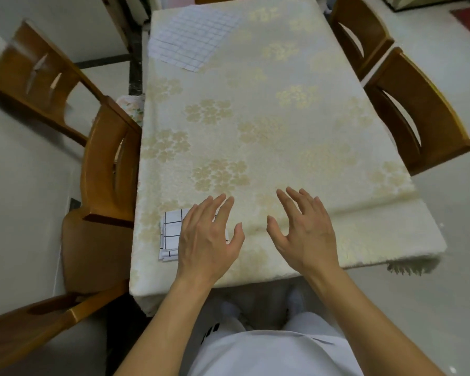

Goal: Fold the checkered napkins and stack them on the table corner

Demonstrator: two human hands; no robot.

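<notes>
Both hands open over near table edge, folded napkins at near-left corner, one napkin unfolded far left.

Left hand [208, 237] palm down, fingers straight and slightly spread, holding nothing; it covers the right part of the folded napkin stack [170, 234], contact vs. hover unclear. Right hand [304, 229] beside it, apart, fingers spread wide and relaxed, empty, over bare tablecloth [282, 131]. Stack is white with dark grid lines, lying flat near the table's near-left corner, edges slightly offset. Tablecloth cream with pale gold flower clusters, fringe at near-right edge. Wooden chairs [109, 164] flank the table, two left, two right. Far left corner: unfolded checkered napkin [193, 36] spread flat, set at an angle, one corner at the table's left edge.
</notes>
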